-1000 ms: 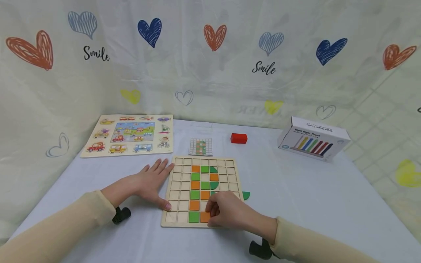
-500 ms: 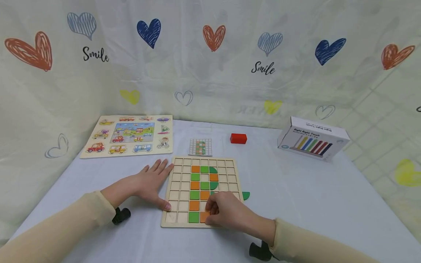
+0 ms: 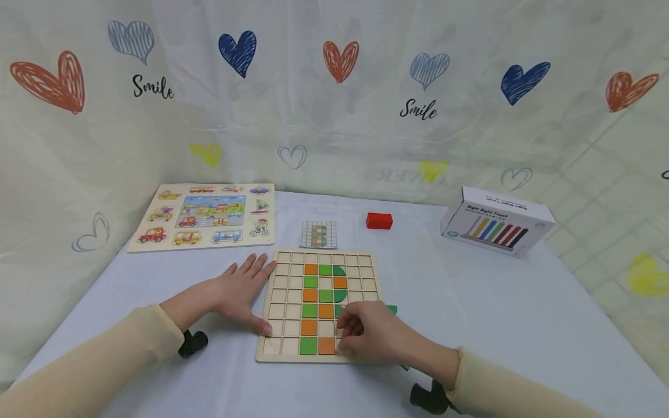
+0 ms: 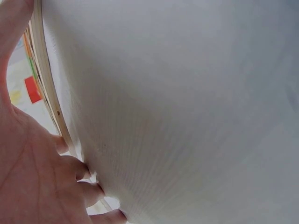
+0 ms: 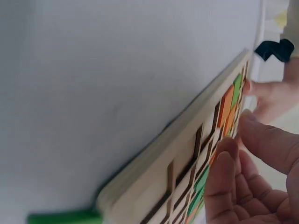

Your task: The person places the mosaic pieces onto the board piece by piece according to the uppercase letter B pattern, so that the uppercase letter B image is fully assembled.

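Note:
My left hand (image 3: 235, 295) lies spread along the left side of the wooden grid board (image 3: 283, 329), thumb on its edge; in the left wrist view the fingertips (image 4: 81, 170) reach the board's rim. Orange square tiles (image 3: 326, 346) and light green square tiles (image 3: 308, 346) alternate in the board's middle columns, with dark green rounded tiles (image 3: 340, 296) beside them. My right hand (image 3: 375, 334) hovers over the lower right of the board, just right of the bottom orange tile. In the right wrist view, its thumb and index finger stand apart with nothing between them.
A small pattern card (image 3: 319, 234) lies beyond the board. Further back are a vehicle puzzle board (image 3: 201, 238), a red block (image 3: 378, 220) and a white box (image 3: 499, 223). Beside the board's right edge lies a loose green piece (image 3: 392, 310); another green corner (image 3: 405, 367) peeks from under the right wrist.
My right hand has shifted slightly right, off the bottom orange tile, which now shows whole. A green corner has come into sight by the right wrist. The left hand stays put.

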`<state>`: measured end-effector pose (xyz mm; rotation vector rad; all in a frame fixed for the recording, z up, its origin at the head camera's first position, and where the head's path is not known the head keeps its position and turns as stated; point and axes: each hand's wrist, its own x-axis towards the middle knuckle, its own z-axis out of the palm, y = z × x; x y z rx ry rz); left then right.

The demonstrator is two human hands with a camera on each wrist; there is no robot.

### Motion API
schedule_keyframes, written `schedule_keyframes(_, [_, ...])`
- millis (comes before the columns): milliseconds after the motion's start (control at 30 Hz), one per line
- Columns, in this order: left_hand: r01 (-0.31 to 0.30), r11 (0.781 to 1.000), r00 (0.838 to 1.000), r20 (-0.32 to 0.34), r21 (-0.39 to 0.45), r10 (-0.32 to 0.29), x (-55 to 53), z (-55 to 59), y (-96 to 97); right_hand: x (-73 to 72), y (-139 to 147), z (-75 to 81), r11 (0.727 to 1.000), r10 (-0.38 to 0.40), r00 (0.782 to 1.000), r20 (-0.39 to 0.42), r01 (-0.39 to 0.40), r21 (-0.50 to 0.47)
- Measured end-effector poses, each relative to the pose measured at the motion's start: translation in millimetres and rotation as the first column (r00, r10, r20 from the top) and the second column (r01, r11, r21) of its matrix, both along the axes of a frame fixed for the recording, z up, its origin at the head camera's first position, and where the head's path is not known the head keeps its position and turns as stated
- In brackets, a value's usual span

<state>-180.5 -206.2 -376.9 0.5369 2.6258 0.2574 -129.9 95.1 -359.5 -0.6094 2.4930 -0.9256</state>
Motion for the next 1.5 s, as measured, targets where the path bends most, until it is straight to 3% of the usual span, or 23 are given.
schedule_keyframes(267, [0.008,1.0,1.0,-0.006,-0.001,-0.008,-1.4,-0.6,-0.9,-11.2,45.1,9.5,0.997,-0.071,0.995,-0.064,0.069,-0.039])
schedule_keyframes(500, [0.0,1.0,1.0,0.002,0.007,0.0,0.0,-0.9,-1.1,-18.7,80.7,9.1,0.992,-0.128,0.985,-0.117,0.128,-0.011])
schedule_keyframes(867, [0.0,1.0,1.0,0.003,0.003,0.0,-0.2,0.7,-0.4,-25.6,99.5,-2.6,0.985,-0.156,0.981,-0.114,0.163,0.057])
schedule_keyframes(967, [-0.001,1.0,1.0,0.005,0.002,0.001,-0.1,0.6,-0.4,-24.3,100.6,-2.7,0.99,-0.128,0.988,-0.084,0.133,0.054])
schedule_keyframes(1100, [-0.003,1.0,1.0,0.005,0.002,0.003,0.3,1.2,0.2,-19.3,106.9,-1.9,1.0,-0.024,1.0,-0.006,0.024,0.015])
schedule_keyframes(1300, [-0.002,1.0,1.0,0.005,0.004,0.002,0.1,1.3,0.5,-11.6,120.8,-6.4,0.99,0.14,0.984,0.109,-0.139,-0.016])
schedule_keyframes(1500, [0.0,1.0,1.0,0.004,0.006,0.0,0.1,0.8,-0.2,-10.6,120.9,-10.8,0.987,0.157,0.983,0.1,-0.16,0.028])
